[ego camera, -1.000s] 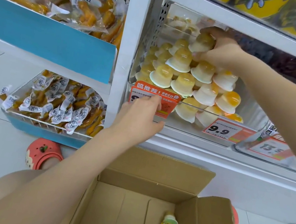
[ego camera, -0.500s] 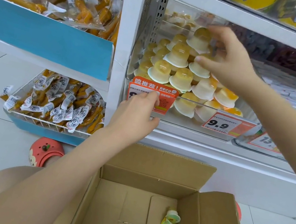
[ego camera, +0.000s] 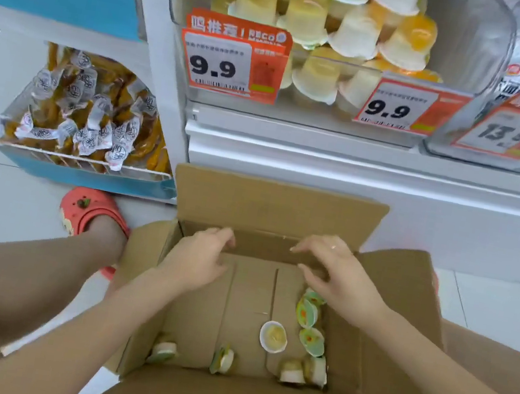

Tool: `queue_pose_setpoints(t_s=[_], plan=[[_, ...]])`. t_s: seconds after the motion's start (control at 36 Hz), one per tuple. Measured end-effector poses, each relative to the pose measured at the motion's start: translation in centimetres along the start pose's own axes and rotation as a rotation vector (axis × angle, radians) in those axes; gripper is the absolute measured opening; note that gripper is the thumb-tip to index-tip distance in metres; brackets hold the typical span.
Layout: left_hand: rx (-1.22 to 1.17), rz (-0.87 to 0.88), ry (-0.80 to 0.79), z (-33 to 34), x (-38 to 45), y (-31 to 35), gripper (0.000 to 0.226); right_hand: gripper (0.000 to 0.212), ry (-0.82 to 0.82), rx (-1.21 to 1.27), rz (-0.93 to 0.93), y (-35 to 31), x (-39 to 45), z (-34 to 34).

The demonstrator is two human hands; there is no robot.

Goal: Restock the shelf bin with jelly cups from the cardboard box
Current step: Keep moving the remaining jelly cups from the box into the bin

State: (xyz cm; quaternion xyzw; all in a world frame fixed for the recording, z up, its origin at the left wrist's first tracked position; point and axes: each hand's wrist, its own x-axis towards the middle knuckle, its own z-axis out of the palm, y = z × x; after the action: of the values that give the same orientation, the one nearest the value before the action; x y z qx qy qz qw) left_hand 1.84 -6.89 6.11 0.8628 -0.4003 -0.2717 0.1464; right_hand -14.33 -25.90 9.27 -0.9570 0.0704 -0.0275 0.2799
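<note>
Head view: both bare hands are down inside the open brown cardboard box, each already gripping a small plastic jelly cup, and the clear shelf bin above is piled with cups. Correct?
Not quite. The head view shows the left hand and right hand inside the open brown cardboard box, but both are empty with fingers loosely spread. The small plastic jelly cups lie loose on its floor. The clear shelf bin above is indeed piled with cups.

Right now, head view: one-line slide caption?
Both hands, left hand and right hand, open over the cardboard box holding few jelly cups; shelf bin stocked.
</note>
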Motion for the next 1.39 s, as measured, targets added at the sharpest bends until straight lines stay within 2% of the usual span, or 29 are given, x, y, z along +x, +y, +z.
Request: queue_pose_setpoints(t_s=[0.06, 0.19, 0.31, 0.42, 0.53, 0.64, 0.72, 0.83, 0.97, 1.06, 1.11, 1.22, 1.28, 1.39], plan=[[0.027, -0.074, -0.105, 3.0, -0.2, -1.9, 0.034, 0.029, -0.179, -0.002, 0.141, 2.8, -1.6, 2.8], [0.168, -0.189, -0.410, 9.0, -1.4, -5.2, 0.047, 0.038, -0.509, -0.027, 0.412, 7.6, -4.2, 8.3], [0.163, -0.278, -0.577, 11.9, -2.0, -6.8, 0.069, 0.051, -0.736, -0.085, 0.426, 8.7, -4.4, 12.1], [0.049, -0.308, -0.601, 14.1, -1.9, -7.2, 0.082, 0.068, -0.836, -0.128, 0.393, 8.4, -3.5, 15.8], [-0.045, -0.247, -0.637, 16.9, -1.7, -5.5, 0.086, 0.066, -0.802, -0.192, 0.395, 7.7, -3.0, 18.2], [0.072, -0.130, -0.626, 19.0, -1.4, -4.1, 0.072, 0.060, -0.687, -0.144, 0.438, 7.9, -3.8, 19.3], [0.167, -0.050, -0.640, 19.4, -0.8, -3.5, 0.058, 0.061, -0.607, -0.018, 0.535, 8.3, -4.5, 19.8], [0.349, 0.074, -0.640, 19.5, -0.2, -3.1, 0.048, 0.053, -0.408, 0.232, 0.745, 8.3, -4.5, 19.6], [0.309, -0.011, -0.495, 17.9, -0.1, -2.0, 0.045, 0.040, -0.242, 0.515, 0.910, 7.5, -3.7, 17.4], [0.021, -0.238, -0.329, 15.5, 0.5, -0.6, 0.039, 0.037, -0.205, 0.649, 0.965, 6.9, -3.1, 15.3], [-0.337, -0.462, -0.261, 12.8, 1.2, 0.5, 0.028, 0.035, -0.180, 0.745, 0.985, 6.3, -2.5, 13.4], [-1.146, -0.807, -0.287, 6.8, 2.9, 2.2, 0.018, 0.032, -0.143, 0.861, 0.983, 4.7, -0.2, 9.0], [-1.364, -0.855, -0.266, 3.5, 3.2, 2.8, 0.015, 0.029, -0.137, 0.924, 0.936, 3.5, 1.2, 6.2], [-1.660, -0.702, -0.281, -2.7, 2.3, 4.9, 0.012, 0.021, -0.158, 1.072, 0.783, 0.1, 3.5, -0.5]])
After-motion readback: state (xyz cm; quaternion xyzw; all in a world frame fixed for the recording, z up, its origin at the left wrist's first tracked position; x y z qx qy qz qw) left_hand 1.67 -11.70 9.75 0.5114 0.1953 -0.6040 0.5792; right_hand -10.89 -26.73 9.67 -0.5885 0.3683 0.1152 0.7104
